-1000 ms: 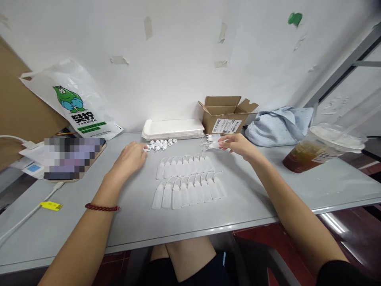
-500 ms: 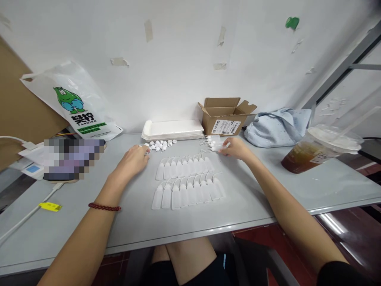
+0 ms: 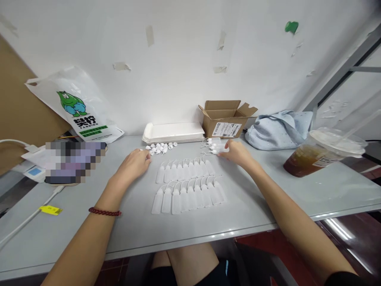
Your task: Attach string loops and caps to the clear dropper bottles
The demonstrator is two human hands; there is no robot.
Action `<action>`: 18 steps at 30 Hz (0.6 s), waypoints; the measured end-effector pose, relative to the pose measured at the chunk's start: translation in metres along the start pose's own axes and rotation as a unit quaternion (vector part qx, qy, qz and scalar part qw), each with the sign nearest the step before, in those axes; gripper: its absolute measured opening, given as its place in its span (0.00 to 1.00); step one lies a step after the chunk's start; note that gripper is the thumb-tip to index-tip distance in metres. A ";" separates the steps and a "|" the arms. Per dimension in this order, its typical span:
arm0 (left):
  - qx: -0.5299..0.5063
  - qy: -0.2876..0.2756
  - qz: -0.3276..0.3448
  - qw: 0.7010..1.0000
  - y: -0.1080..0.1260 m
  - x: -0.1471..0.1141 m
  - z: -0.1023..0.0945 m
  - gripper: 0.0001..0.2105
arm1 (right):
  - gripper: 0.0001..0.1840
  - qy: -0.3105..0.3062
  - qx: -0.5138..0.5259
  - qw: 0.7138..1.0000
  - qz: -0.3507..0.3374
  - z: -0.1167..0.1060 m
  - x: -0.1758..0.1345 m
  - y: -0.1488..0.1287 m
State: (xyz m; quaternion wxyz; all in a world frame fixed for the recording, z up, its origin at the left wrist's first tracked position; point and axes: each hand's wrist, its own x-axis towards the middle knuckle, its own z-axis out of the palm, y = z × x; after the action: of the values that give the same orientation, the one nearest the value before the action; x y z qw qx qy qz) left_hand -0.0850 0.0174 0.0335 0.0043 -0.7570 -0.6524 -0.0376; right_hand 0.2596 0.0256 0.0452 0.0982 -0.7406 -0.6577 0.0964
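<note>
Since the earlier frame my right hand (image 3: 235, 152) has dropped from a raised hold to the grey table (image 3: 133, 222), fingers now resting against the small loose bottles (image 3: 214, 146) in front of the cardboard box (image 3: 225, 119). Fingers curled around one of them, I think, though the view is too small to confirm a closed grip. Left hand (image 3: 133, 165) lies palm-down, fingers loosely bent and holding nothing I can make out, fingertips just short of the pile of white caps (image 3: 160, 147). Between both hands: two neat rows of white bottles (image 3: 187, 182), lying flat, side by side. Behind the caps, a stack of white trays (image 3: 174, 132) against the wall. Far right, an iced drink cup (image 3: 323, 153); beside the box, a pale blue cloth bag (image 3: 278, 129). Left edge, a printed plastic bag (image 3: 79, 107).
</note>
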 end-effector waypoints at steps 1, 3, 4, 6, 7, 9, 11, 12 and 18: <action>-0.001 0.001 0.000 1.000 0.001 -0.001 -0.001 0.11 | 0.19 0.006 -0.008 1.000 0.000 -0.001 -0.001 -0.001; -0.004 0.007 -0.003 1.000 0.003 -0.002 -0.002 0.09 | 0.18 0.019 -0.016 1.000 -0.003 -0.002 -0.002 -0.004; -0.006 0.011 -0.007 1.000 0.004 -0.003 -0.003 0.09 | 0.17 0.019 -0.012 1.000 -0.008 -0.002 -0.003 -0.005; -0.008 0.017 -0.020 1.000 0.006 -0.005 -0.004 0.10 | 0.14 0.000 0.011 0.999 -0.031 -0.004 -0.006 -0.009; -0.009 0.017 -0.028 0.999 0.007 -0.006 -0.005 0.10 | 0.12 -0.018 0.027 0.998 -0.049 -0.004 -0.009 -0.011; -0.007 0.011 -0.042 0.999 0.008 -0.007 -0.007 0.10 | 0.11 -0.057 0.060 0.993 -0.088 -0.005 -0.014 -0.016; -0.001 -0.001 -0.048 0.999 0.008 -0.007 -0.009 0.10 | 0.12 -0.085 0.088 0.985 -0.118 -0.005 -0.020 -0.020; 0.002 -0.006 -0.048 0.999 0.007 -0.007 -0.009 0.10 | 0.13 -0.097 0.098 0.982 -0.129 -0.005 -0.022 -0.022; -0.001 -0.016 -0.048 0.999 0.006 -0.007 -0.009 0.10 | 0.19 -0.143 0.106 0.967 -0.184 0.002 -0.028 -0.029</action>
State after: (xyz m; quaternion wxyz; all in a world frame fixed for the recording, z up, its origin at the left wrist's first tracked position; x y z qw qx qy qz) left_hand -0.0807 0.0096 0.0428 -0.0084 -0.7253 -0.6878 -0.0266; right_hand 0.2280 0.0013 0.0511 0.0967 -0.5711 -0.7756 0.2508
